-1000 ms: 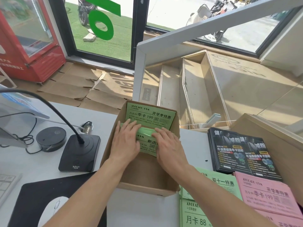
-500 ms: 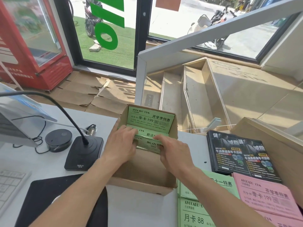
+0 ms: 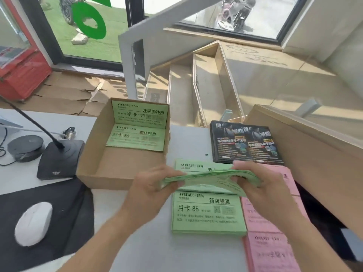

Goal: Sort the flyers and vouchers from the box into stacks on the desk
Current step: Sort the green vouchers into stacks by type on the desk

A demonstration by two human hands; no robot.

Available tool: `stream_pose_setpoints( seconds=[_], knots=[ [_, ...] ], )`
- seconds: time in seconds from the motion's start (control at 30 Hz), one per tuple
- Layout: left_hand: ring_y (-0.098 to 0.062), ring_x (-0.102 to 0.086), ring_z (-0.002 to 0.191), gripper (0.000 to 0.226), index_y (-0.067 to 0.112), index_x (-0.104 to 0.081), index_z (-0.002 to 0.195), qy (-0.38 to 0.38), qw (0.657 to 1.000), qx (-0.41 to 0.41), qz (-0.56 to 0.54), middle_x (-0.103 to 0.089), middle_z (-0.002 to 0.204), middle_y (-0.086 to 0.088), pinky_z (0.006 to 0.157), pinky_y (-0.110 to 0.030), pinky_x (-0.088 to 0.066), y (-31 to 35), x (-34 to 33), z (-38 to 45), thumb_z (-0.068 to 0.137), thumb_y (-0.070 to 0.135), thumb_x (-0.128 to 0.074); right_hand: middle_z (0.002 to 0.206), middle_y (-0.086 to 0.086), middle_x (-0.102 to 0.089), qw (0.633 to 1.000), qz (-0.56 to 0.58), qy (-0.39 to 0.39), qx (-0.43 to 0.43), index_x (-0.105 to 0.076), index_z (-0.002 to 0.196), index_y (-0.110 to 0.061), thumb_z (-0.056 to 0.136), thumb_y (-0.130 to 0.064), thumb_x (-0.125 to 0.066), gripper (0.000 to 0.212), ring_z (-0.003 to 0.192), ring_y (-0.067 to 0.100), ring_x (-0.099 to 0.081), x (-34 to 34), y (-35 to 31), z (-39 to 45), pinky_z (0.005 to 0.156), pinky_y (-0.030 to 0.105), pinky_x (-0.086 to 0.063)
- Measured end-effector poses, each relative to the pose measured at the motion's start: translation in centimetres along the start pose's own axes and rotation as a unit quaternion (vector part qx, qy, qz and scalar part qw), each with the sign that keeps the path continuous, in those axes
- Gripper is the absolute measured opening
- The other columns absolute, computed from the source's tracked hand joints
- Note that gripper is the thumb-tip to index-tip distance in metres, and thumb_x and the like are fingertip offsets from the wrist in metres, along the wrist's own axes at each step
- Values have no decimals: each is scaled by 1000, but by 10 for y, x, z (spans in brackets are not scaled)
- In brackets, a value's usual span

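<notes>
I hold a thick bundle of green vouchers (image 3: 211,176) flat above the desk, my left hand (image 3: 152,185) gripping its left end and my right hand (image 3: 261,185) gripping its right end. It hovers over two green voucher stacks: a far one (image 3: 196,166) and a near one marked 88 (image 3: 208,213). The cardboard box (image 3: 117,173) to the left still holds one green voucher leaning on its back wall (image 3: 140,114) and another lying flat (image 3: 135,139). Pink voucher stacks (image 3: 269,250) lie at the right, and black flyers (image 3: 246,143) sit behind them.
A desk microphone base (image 3: 59,160), a round black puck (image 3: 25,147) and a white mouse (image 3: 33,222) on a black mat (image 3: 68,213) occupy the left of the desk. A raised wooden counter (image 3: 306,154) borders the right side. Stairs drop behind the desk.
Both hands were inside the box on the green vouchers; they have lifted a bundle out and carried it right and toward me, over the green stacks on the desk.
</notes>
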State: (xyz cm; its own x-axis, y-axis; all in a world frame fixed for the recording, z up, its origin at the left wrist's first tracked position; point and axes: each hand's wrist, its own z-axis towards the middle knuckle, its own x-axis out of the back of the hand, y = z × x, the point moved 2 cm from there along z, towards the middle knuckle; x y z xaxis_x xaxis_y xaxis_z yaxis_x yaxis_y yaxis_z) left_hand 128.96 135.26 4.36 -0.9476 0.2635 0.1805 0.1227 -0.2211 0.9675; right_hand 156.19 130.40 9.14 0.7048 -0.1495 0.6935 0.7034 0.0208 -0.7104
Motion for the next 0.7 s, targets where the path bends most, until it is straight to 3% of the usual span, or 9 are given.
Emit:
stream_pose_setpoints(
  seconds=[0.1,0.2,0.3,0.4,0.57,0.7],
  knots=[
    [-14,-72,91,22,30,-81,96,-15,1000,5,8,-76,94,10,71,-28,-57,-20,-34,-20,81,13,-78,95,-26,-72,999,-3,-7,-33,-72,100,-37,86,-13,-77,27,93,1,-68,-1,36,-32,78,31,-54],
    [-10,-70,96,32,37,-79,93,-5,997,83,0,-76,96,13,74,-18,-54,-37,-49,-30,81,7,-80,101,-28,-71,995,19,-43,-84,-72,105,-36,87,-16,-76,27,101,-1,-65,-14,65,-50,89,34,-55],
    [-7,-68,105,34,39,-75,102,-3,990,137,16,-75,107,16,82,-15,-52,-49,-56,-42,84,10,-79,109,-35,-66,991,5,-74,-109,-69,111,-43,88,-22,-76,33,109,-13,-56,-24,79,-61,99,26,-48],
    [-1,-67,107,46,38,-62,122,23,985,169,18,-73,113,18,91,-19,-53,-52,-58,-51,86,14,-78,109,-39,-63,989,32,-67,-131,-63,114,-48,88,-20,-76,40,108,-18,-53,-21,86,-65,93,15,-42],
    [-11,-70,100,32,27,-65,115,71,980,186,23,-75,106,11,92,-37,-56,-58,-67,-57,92,5,-70,105,-23,-70,977,108,-25,-183,-51,123,-51,93,-18,-71,49,94,-3,-66,-28,88,-67,73,17,-51],
    [-10,-68,83,45,38,-57,121,110,975,183,53,-74,97,9,70,-18,-51,-55,-67,-56,90,8,-72,108,-19,-65,970,144,-6,-197,-41,134,-48,93,-16,-70,59,89,-6,-67,-29,85,-62,66,20,-57]
  ],
)
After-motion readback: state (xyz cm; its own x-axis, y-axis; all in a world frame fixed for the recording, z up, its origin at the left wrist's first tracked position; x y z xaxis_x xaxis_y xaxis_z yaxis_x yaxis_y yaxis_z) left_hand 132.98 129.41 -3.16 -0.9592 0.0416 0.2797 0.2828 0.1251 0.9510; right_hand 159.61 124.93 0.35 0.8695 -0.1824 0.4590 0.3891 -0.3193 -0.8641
